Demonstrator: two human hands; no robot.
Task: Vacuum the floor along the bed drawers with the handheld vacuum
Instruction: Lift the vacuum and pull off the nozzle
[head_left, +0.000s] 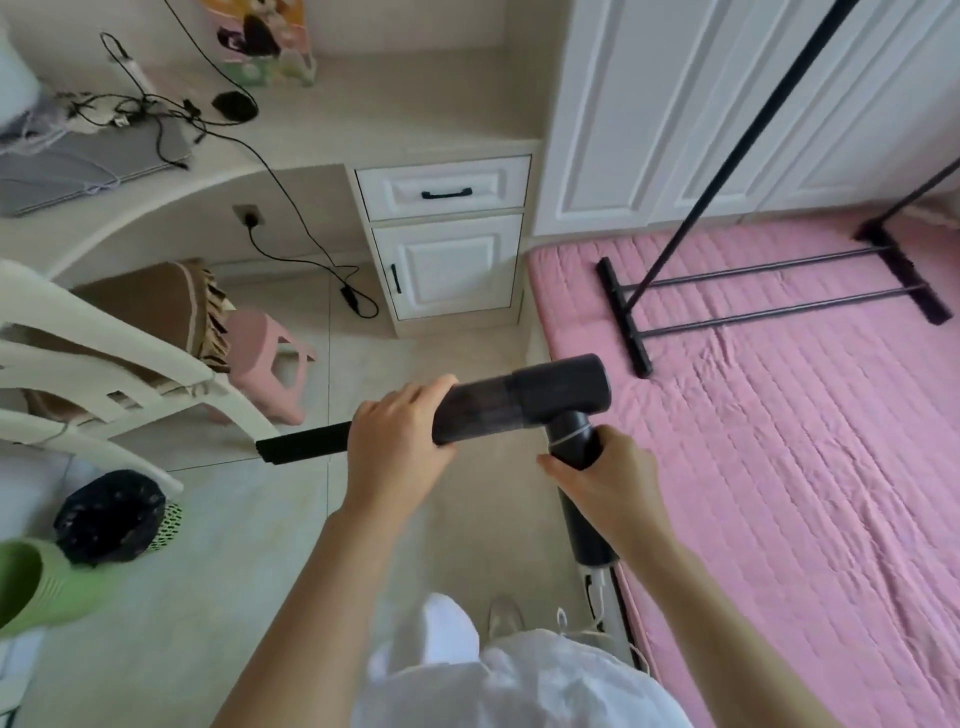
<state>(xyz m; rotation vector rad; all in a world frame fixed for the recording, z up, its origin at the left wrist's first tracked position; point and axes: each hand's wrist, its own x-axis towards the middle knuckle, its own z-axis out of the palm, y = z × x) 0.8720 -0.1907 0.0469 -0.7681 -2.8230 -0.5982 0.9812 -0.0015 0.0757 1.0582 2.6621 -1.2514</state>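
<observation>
Head view showed us standing on the tiled floor (218, 587) just left of the bed (779, 441), which we took as our landmark. Both of our hands were on the handheld vacuum (524, 402), raised well above the floor and just left of the bed's near edge.

Grip: our left hand (397, 452) was curled around the front of the dark barrel, where the nozzle joins it. Our right hand (605, 480) was wrapped around the handle that drops from the barrel's rear. Neither hand was slack.

Progress, as we judged it: the cleaning pass looked not yet begun. The crevice nozzle (304, 442) pointed away from the bed, toward the white chair (104, 364) further left, and hung in the air rather than at floor level. The strip of floor along the bed's side remained to be covered. The bed drawers themselves were largely hidden below the mattress edge; we could make out only a sliver of pale front near our feet.

Vacuum's look: matt black throughout, a stubby cylindrical body, a slightly translucent smoky front section, a flat narrow nozzle, a thin pale band around the handle's neck. We could not tell whether it was running.
</observation>
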